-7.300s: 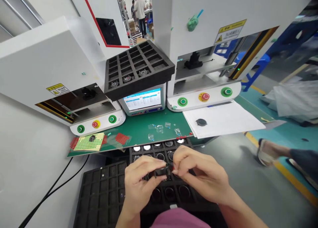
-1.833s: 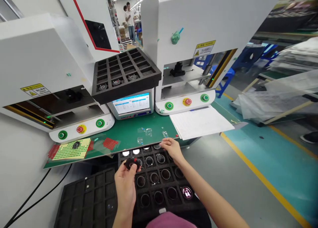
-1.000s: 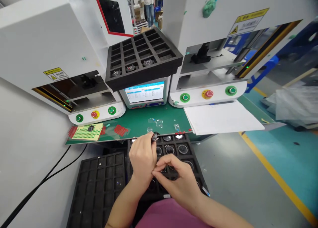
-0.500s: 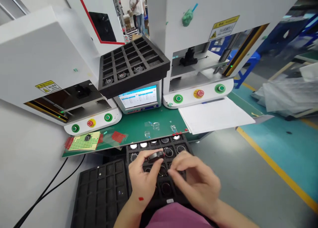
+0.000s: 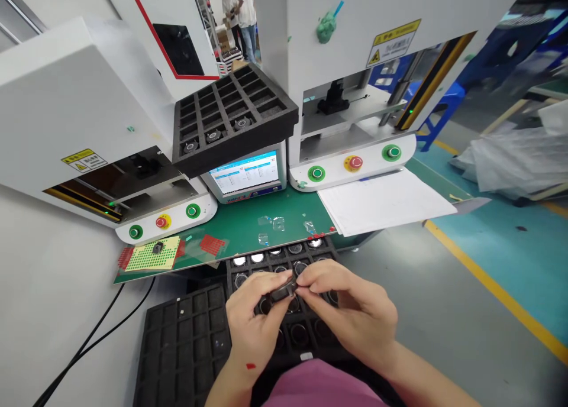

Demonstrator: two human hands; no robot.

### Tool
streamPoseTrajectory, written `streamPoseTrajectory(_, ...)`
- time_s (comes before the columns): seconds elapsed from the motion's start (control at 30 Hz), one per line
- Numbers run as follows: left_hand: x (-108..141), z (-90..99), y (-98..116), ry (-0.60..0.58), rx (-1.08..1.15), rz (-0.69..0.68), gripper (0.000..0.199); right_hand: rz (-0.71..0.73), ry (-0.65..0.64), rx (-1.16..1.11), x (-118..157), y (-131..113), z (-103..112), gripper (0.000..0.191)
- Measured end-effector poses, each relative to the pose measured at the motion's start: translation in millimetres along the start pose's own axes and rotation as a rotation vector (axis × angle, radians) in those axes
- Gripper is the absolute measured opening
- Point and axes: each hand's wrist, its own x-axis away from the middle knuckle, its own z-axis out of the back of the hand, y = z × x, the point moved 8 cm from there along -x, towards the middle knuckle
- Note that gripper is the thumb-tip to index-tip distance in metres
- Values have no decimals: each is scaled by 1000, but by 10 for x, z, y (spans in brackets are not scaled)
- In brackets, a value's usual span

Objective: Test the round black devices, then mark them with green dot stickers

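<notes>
My left hand (image 5: 252, 318) is closed around a dark round watch case (image 5: 283, 291), gripping it between thumb and fingers over the foam tray. At the case's right edge, the thumb and fingertips of my right hand (image 5: 350, 303) are pinched together, touching it. Whatever lies between those fingertips is hidden. Below both hands is a black foam tray (image 5: 306, 356) with several round watch parts (image 5: 299, 335) in its compartments. A small red piece (image 5: 251, 366) sticks to my left wrist.
A second foam tray (image 5: 177, 348) stands at lower left. On the green bench (image 5: 239, 229) are clear film scraps (image 5: 278, 223), a green-dotted sheet (image 5: 153, 254) and white papers (image 5: 386, 200). Two press machines flank a screen (image 5: 244, 171), with a tilted tray (image 5: 235, 149) above it. Two people stand far back.
My right hand has moved left, bringing its pinched fingertips to the edge of the watch case. The case has tilted and sits slightly lower in my left hand. The view has shifted a little.
</notes>
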Motion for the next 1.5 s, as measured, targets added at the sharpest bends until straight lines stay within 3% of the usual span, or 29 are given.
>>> streamPoseTrajectory(0.2,2,-34,-32,-108,16,40,22,-14,-332,-40,-143,38,-64,21)
streamPoseTrajectory(0.3,9,-63,-47,-149,23,65,20,-43,-411,-82,-164,69,-57,21)
streamPoseTrajectory(0.4,13,-61,-46,-146,22,64,19,-63,-397,-127,-129,102,-63,22)
streamPoseTrajectory(0.63,-8,-22,-17,-85,32,18,22,-30,-119,-111,-27,128,-29,24)
streamPoseTrajectory(0.77,-15,-7,-30,-84,34,27,23,49,-140,-89,-27,45,-34,25)
streamPoseTrajectory(0.97,19,16,-27,-125,-39,58,23,40,-257,-40,-63,40,-107,25)
streamPoseTrajectory(1.07,34,85,-74,-24,-140,60,21,119,-232,60,-57,-20,-177,27)
streamPoseTrajectory(1.17,68,353,-151,337,-333,98,13,141,-192,71,13,-89,-259,29)
streamPoseTrajectory(1.23,112,496,-183,537,-419,127,12,24,-251,-56,100,-64,-368,29)
streamPoseTrajectory(1.27,115,519,-189,572,-447,123,12,-63,-306,-134,157,-31,-443,28)
streamPoseTrajectory(1.37,80,440,-147,496,-524,36,13,-320,-452,-273,339,93,-668,24)
streamPoseTrajectory(1.5,131,326,7,454,-611,-137,22,-439,-395,-235,405,213,-757,23)
